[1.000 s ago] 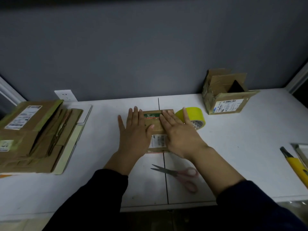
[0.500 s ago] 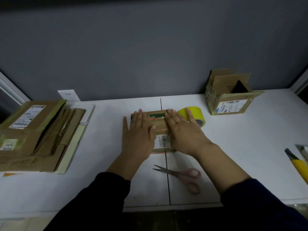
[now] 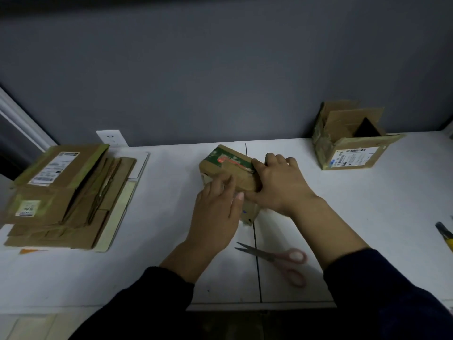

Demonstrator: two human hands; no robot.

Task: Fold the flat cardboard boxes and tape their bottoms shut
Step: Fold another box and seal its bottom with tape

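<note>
Cardboard box (image 3: pixel 229 165): tilted, in the middle of our white table (image 3: pixel 367 217), just beyond the scissors (image 3: pixel 277 258).
Right hand (image 3: pixel 282 190): we're gripping the box's right end, fingers curled over its far edge.
Left hand (image 3: pixel 213 217): our fingers lie straight and together, flat on the near side.
Flat stack (image 3: pixel 61 192): more cardboard, far left.
Open box (image 3: pixel 353 155): back right corner.

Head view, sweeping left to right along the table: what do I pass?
Stack of flat cardboard boxes → small box → open box → yellow-handled knife at the right edge. The scissors are left out, since they overlap the small box's span.
</note>
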